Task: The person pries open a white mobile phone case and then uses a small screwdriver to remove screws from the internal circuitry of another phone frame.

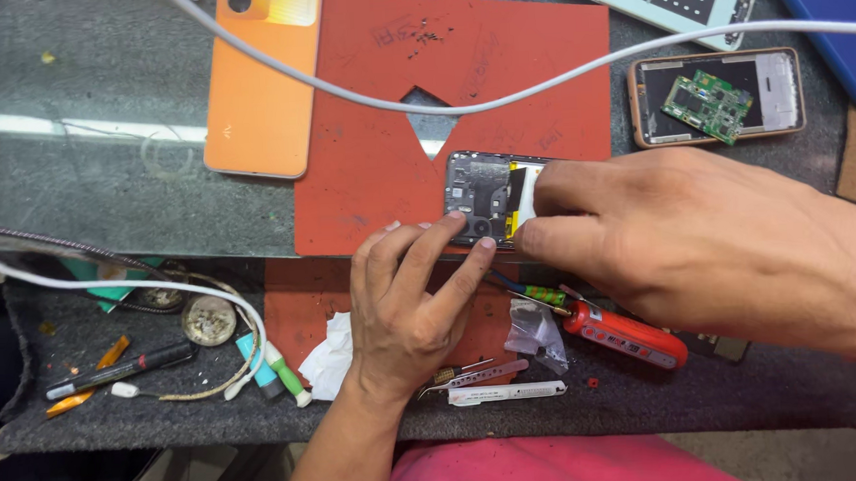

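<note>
an opened phone [484, 197] with its back cover off lies just right of the middle of the frame, on the lower edge of a red mat [498, 90] that covers the centre of the grey table [82, 161]. only its left part shows, with dark inner parts and a yellow strip; the rest is hidden under the right hand.

the left hand [407, 305] comes up from the bottom centre of the frame. its fingers are half curled and loosely spread, and two fingertips [456, 217] press on the lower left corner of the phone, so the phone sits just above and to the right of this hand. it pins the phone rather than wrapping round it.

the right hand [701, 236] reaches in from the right edge and lies over the right part of the phone. its thumb and forefinger are pinched together at the yellow strip; whether they grip anything there cannot be told.

below the right hand a red screwdriver [623, 336] lies on the table, with a small clear bag [535, 330] just left of it and metal tweezers [479, 374] near the left wrist. a white tissue [329, 358] sits left of that wrist. an orange phone [264, 83] lies at the upper left, touching the mat, and a white cable [537, 88] crosses the top of the frame. another opened phone with a green circuit board [709, 104] lies at the upper right, well apart from the hands.
</note>
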